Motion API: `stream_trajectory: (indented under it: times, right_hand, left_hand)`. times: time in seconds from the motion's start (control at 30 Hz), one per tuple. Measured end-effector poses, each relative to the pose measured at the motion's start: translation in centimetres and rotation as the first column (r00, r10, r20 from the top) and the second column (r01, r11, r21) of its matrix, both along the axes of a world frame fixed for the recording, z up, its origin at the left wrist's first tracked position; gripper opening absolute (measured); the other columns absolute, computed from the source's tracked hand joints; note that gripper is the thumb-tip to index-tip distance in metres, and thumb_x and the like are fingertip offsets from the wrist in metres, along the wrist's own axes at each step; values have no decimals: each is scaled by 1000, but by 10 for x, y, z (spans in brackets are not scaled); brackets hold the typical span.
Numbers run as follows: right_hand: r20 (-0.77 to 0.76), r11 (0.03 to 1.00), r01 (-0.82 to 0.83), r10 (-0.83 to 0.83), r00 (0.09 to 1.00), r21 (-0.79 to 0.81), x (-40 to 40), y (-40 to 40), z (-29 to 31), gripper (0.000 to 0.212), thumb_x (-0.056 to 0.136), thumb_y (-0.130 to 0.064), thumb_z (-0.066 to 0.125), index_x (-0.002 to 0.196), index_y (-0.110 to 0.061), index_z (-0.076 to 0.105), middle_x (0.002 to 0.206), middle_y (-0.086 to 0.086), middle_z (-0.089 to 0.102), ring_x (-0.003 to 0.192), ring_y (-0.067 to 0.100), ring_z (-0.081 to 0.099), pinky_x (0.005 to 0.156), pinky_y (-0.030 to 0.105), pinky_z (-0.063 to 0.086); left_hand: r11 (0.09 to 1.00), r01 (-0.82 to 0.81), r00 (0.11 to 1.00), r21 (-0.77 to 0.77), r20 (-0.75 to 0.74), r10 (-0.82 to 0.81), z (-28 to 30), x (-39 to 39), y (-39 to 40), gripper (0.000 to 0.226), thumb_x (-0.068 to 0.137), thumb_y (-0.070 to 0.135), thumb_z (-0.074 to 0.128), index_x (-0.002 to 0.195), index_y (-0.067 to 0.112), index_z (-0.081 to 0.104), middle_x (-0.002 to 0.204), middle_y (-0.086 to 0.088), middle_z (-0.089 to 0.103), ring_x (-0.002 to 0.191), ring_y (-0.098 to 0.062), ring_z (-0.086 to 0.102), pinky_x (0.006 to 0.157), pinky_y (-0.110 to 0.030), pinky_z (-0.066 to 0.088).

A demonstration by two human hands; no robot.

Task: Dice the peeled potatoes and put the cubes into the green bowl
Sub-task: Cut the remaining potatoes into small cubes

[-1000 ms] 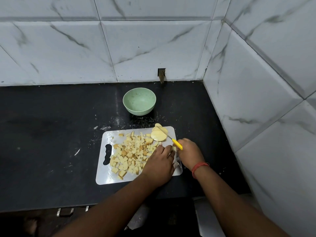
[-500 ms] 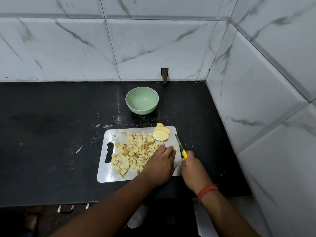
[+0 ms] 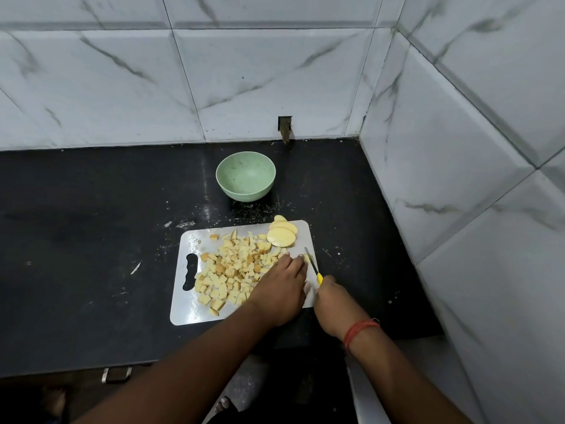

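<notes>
A white cutting board lies on the black counter with a heap of potato cubes on it. Several potato slices are stacked at its far right corner. My left hand lies on the board's right part, fingertips pressing a small potato piece. My right hand grips a yellow-handled knife whose blade runs beside that piece at the board's right edge. The green bowl stands empty behind the board.
The black counter stretches to the left, with small scraps scattered on it. Tiled walls close the back and the right side. A small wall fitting sits behind the bowl.
My right hand drew the knife back from the slices at the far corner to the board's right edge, beside my left fingertips. The left hand stayed put.
</notes>
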State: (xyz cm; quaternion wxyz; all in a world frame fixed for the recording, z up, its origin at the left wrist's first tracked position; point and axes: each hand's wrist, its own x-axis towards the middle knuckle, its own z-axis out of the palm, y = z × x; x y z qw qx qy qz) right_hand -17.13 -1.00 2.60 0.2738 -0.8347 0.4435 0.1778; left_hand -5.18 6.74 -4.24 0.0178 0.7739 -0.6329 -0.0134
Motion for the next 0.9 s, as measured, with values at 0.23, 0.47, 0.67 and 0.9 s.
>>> stream_trajectory:
  times: [0.23, 0.47, 0.67, 0.9]
  right_hand:
    - [-82, 999, 15, -12, 997, 30, -5, 5, -1, 36, 94, -3, 43, 129, -2, 36, 123, 17, 57, 107, 28, 61, 83, 33, 47]
    - [-81, 999, -43, 42, 996, -11, -39, 23, -10, 36, 94, -3, 39, 129, 0, 34, 117, 15, 61, 101, 27, 64, 75, 30, 44]
    - [87, 1000, 22, -22, 996, -5, -58, 25, -3, 12, 102, -14, 39, 111, -7, 42, 107, 15, 63, 92, 28, 63, 67, 27, 38]
    - [46, 999, 22, -21, 999, -37, -21, 18, 6, 25, 96, -6, 41, 121, -3, 42, 115, 18, 62, 101, 31, 63, 71, 31, 42]
  left_hand:
    - [999, -21, 999, 41, -25, 22, 5, -2, -2, 60, 109, 37, 30, 155, -2, 34, 159, -16, 34, 138, -31, 33, 124, -42, 22]
    - [997, -14, 1000, 79, 24, 12, 4, -4, -2, 63, 109, 39, 26, 156, -3, 32, 160, -20, 33, 136, -33, 35, 122, -43, 25]
    - [1000, -18, 999, -4, 31, 18, 8, -2, 8, 67, 105, 46, 29, 149, -1, 47, 156, -18, 43, 139, -34, 40, 124, -45, 28]
    - [998, -35, 998, 43, 45, 33, 11, 0, 13, 70, 107, 50, 19, 157, 4, 33, 164, -10, 32, 152, -31, 23, 127, -41, 1]
